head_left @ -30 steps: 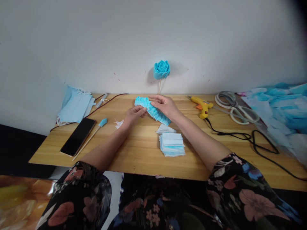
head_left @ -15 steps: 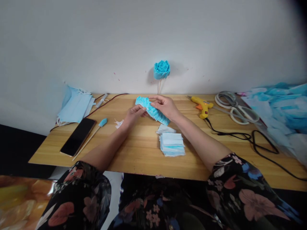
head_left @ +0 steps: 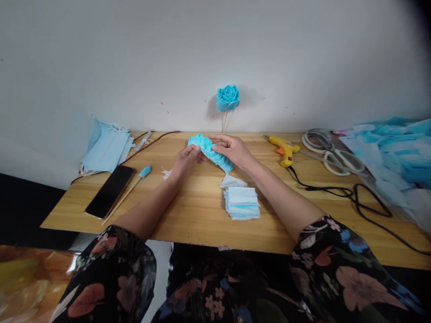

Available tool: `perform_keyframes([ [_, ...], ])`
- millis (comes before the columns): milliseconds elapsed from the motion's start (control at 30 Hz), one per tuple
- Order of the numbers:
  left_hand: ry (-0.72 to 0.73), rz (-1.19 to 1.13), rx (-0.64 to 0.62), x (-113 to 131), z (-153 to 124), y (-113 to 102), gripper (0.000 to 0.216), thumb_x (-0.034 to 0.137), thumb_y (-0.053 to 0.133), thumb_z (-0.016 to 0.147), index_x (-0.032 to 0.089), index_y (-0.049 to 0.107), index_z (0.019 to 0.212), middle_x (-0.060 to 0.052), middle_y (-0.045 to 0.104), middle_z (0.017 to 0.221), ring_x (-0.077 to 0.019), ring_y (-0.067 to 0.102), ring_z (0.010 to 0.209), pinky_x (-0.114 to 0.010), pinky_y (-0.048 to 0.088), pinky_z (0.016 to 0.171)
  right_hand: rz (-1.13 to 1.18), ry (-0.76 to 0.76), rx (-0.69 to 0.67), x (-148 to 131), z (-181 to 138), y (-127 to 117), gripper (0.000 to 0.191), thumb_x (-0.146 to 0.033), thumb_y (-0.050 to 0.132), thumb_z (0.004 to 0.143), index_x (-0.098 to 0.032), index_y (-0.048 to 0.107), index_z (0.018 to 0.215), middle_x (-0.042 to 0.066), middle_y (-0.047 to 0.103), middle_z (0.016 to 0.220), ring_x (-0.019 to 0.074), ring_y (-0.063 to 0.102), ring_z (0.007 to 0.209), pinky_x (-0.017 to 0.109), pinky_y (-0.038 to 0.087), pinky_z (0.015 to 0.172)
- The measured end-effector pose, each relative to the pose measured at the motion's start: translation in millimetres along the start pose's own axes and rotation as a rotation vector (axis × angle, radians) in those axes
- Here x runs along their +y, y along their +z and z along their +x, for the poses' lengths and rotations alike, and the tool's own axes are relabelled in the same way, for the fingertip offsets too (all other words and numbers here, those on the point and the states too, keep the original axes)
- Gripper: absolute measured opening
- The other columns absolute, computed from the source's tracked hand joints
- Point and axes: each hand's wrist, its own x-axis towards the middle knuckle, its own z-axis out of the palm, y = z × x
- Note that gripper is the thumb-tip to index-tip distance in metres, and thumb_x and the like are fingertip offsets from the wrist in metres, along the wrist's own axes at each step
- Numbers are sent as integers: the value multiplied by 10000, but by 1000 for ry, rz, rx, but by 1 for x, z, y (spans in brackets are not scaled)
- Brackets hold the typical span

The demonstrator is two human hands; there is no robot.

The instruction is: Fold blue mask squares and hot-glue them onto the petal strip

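Both hands hold a row of overlapping blue petal pieces (head_left: 212, 151) just above the wooden table (head_left: 188, 211). My left hand (head_left: 186, 160) pinches its left end. My right hand (head_left: 234, 150) lies over the middle, fingers closed on the strip. In front of the hands sits a stack of cut blue squares (head_left: 241, 202) with one loose white piece (head_left: 231, 181) beside it.
A finished blue flower on sticks (head_left: 227, 99) leans on the wall. A yellow glue gun (head_left: 284, 148) with black cable, scissors (head_left: 333, 154) and blue scraps (head_left: 397, 152) lie right. Face masks (head_left: 106, 148), a phone (head_left: 110, 190) and a blue-tipped stick (head_left: 129, 193) lie left.
The petal strip has shifted slightly left and its right end has drawn in under my right hand. Both hands stay on it.
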Motion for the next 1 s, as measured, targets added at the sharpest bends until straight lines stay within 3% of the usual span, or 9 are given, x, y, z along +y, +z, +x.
perform_keyframes([
  [267, -48, -44, -46, -1, 2, 2, 492, 635, 681, 817, 150, 681, 900, -79, 723, 843, -152, 683, 719, -270, 495, 648, 11, -33, 93, -2, 0, 1, 528, -389, 762, 730, -149, 719, 1200, 23, 762, 845, 135, 646, 668, 253, 524, 618],
  [433, -3, 132, -40, -5, 4, -2, 447, 584, 784, 741, 159, 647, 735, -32, 696, 692, -107, 611, 613, -247, 467, 628, 10, -25, 69, 0, 0, 5, 521, -405, 757, 749, -156, 717, 1206, 19, 765, 842, 136, 658, 682, 261, 538, 649],
  [633, 61, 246, 27, -2, 3, -2, 473, 609, 797, 698, 163, 645, 658, -19, 671, 626, -99, 563, 560, -251, 458, 601, 5, -84, 106, 1, 0, 5, 382, -428, 712, 817, -190, 760, 1112, 60, 774, 1126, 185, 703, 986, 301, 559, 870],
  [833, 54, 273, -79, 9, -4, 3, 464, 611, 794, 713, 168, 657, 699, -20, 674, 646, -115, 579, 599, -265, 469, 637, -10, -47, 46, -1, -2, 7, 484, -407, 756, 768, -161, 731, 1183, -9, 721, 756, 107, 601, 625, 239, 504, 598],
  [900, 61, 242, -99, 9, -5, 3, 456, 603, 791, 724, 166, 660, 713, -23, 671, 651, -121, 585, 610, -271, 467, 645, 15, -51, 42, -2, -1, 8, 467, -404, 742, 772, -157, 737, 1169, 0, 731, 792, 111, 614, 653, 245, 515, 617],
  [1000, 67, 195, -109, 5, -4, 2, 445, 588, 790, 737, 160, 665, 723, -26, 671, 651, -122, 590, 612, -274, 461, 649, 63, -40, 57, -3, 0, 7, 435, -405, 716, 795, -178, 742, 1166, 42, 770, 1011, 148, 677, 838, 271, 554, 742],
])
